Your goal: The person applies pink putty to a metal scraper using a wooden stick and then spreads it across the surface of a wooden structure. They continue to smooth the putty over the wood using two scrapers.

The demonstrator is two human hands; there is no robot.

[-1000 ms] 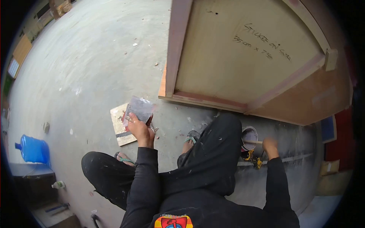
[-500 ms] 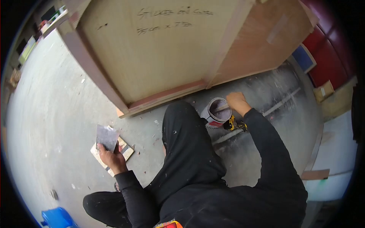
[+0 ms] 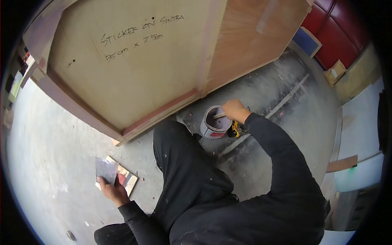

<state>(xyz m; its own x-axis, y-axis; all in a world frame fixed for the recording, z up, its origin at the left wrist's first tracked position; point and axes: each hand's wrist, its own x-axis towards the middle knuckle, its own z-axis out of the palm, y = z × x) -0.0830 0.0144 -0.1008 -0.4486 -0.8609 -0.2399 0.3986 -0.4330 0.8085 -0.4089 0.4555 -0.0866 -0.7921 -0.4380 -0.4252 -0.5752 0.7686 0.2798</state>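
Landmark: open round putty-stained can (image 3: 215, 122) on grey floor (image 3: 261, 171). Your right hand (image 3: 236, 110) at its rim, closed round pale stick (image 3: 219, 116) dipping inside. Yellow-black tool (image 3: 234, 130) just beside can. Well left of can, your left hand (image 3: 113, 190) pinches flat grey rectangular plate (image 3: 106, 170).

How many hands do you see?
2. The left hand is at the lower left, holding a thin flat sheet. The right hand is near the middle, holding a stick that dips into the round can. No other hand shows.
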